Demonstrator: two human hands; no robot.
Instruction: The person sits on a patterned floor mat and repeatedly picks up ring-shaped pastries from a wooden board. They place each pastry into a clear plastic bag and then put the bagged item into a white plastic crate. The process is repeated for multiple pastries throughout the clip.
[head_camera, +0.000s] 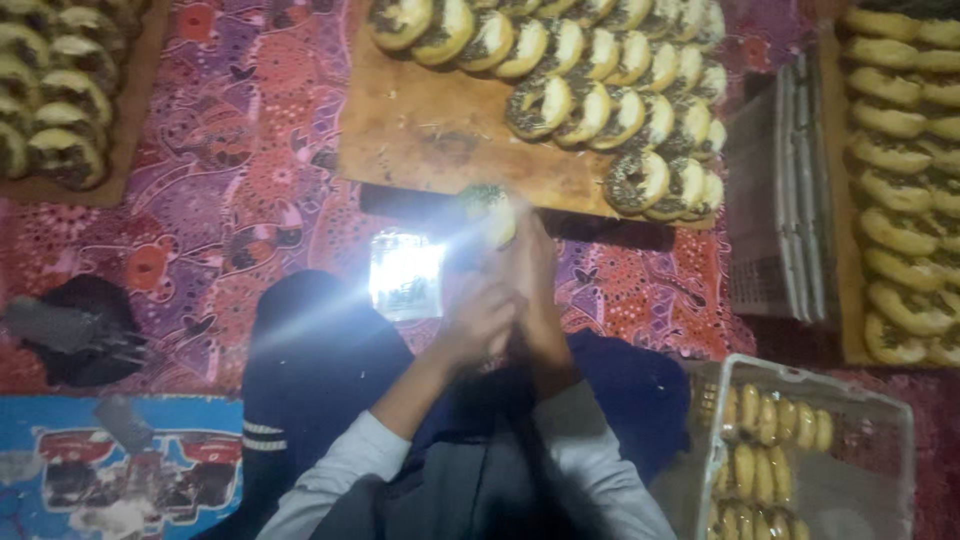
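- Both hands are raised together at the centre of the view; the left hand (478, 318) and right hand (535, 290) press close, fingers curled around a small round bun (492, 212) that pokes up at 12 o'clock from the fingertips.
- The bun looks soft and light, pale dough with a dark seeded top; likely to dent under a hard squeeze and shed topping if rubbed; best held by its plain sides and underside, fingers off the seeded face.
- A bright glare washes over the bun, the fingertips and a shiny packet (405, 275) at 9 o'clock from the hands; which fingers carry the bun I cannot tell; the packet's contents are unreadable.
- At 12 o'clock a wooden board (430, 130) carries rows of finished buns (620, 90), overlapping, so their undersides are hidden.
- At 5 o'clock a grey crate (880, 400) holds plain buns; its lower part is cut off by the frame.
- More trays at 3 and 10 o'clock run out of view.
- A dark heap (80, 330) at 9 o'clock is too dim to identify.
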